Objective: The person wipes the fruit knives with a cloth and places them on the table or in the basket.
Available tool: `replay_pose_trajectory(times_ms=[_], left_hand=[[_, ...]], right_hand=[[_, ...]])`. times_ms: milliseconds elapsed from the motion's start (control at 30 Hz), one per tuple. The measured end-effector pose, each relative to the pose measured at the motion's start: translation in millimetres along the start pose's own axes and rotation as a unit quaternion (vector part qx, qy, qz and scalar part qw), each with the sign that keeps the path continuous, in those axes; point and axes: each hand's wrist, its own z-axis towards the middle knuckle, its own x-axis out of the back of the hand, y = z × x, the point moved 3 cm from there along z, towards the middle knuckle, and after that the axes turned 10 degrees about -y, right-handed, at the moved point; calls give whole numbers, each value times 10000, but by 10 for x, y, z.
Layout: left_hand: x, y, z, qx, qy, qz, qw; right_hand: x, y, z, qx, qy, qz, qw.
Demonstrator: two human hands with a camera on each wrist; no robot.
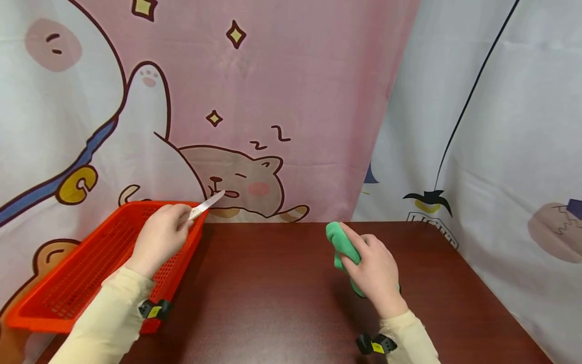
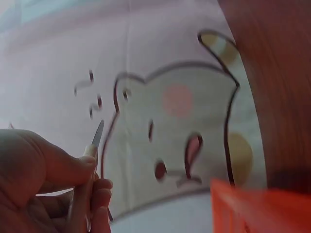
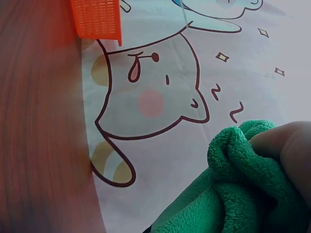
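My left hand [image 1: 162,235] is over the red basket and grips a small knife [image 1: 206,205] by its pale handle. In the head view its blade points up and to the right, past the basket's far corner. The left wrist view shows the thumb pressed along the knife's handle [image 2: 80,206], with fingers curled under it. On the right side, above the brown table, my right hand [image 1: 375,270] holds a bunched green cloth [image 1: 342,243]. Thick, fluffy folds of the cloth [image 3: 238,179] show in the right wrist view, pinched by the fingers.
The red plastic basket [image 1: 193,242] with slotted walls stands at the table's left side. The dark brown table [image 1: 268,293] reaches back to a printed cartoon curtain [image 1: 295,76], which also runs along the right edge.
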Motion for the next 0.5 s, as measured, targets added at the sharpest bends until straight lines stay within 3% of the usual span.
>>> replay_pose_trajectory(times_ms=[133,267,500], left_hand=[[75,-334,-18,483,-470,-109,9977],[61,-653,-44,955,-909,-202,9911],[-129,-1105,-73,1647,-1723,-614,9692]], right_hand=[[27,71,-33,38,-9,-110,9999],[48,161,-59,21,-20,-260,9997],[38,281,-65,8,-147,-425,9990]])
